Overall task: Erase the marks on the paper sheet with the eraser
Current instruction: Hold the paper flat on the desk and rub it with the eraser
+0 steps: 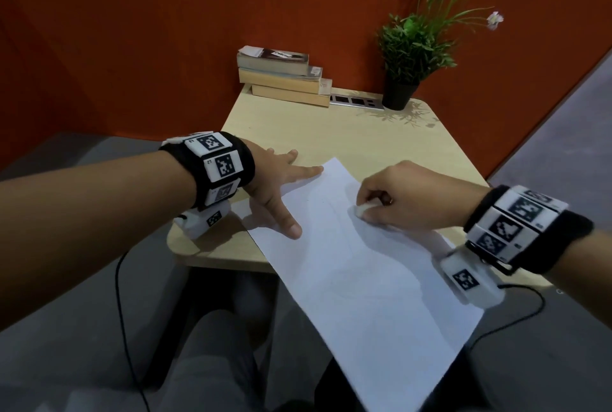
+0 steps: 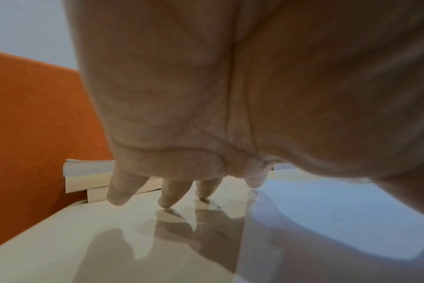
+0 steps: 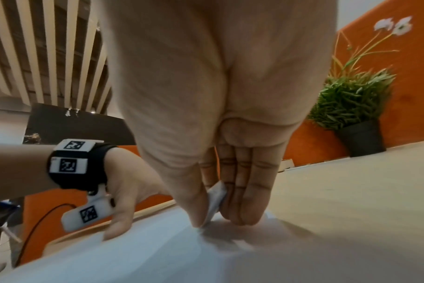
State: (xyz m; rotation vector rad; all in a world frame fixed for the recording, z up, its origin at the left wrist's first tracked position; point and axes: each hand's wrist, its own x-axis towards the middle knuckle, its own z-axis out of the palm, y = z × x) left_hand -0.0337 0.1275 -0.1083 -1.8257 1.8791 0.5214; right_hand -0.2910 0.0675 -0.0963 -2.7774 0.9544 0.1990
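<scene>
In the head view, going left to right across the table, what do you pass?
Left hand pressing flat on the paper's edge → stack of books at the back → eraser pinched in the right hand → potted plant at the back right.

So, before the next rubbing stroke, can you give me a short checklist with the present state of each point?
1. Eraser held firmly: ok, the right hand pinches it between thumb and fingers.
2. Eraser touching the paper sheet: ok, its lower edge meets the sheet in the right wrist view.
3. Sheet held down: ok, the left hand lies spread, with thumb and index finger on the sheet's left edge.
4. Sheet fully supported: not ok, its near part hangs over the table edge.
5. Marks left to erase: cannot tell, too faint.
</scene>
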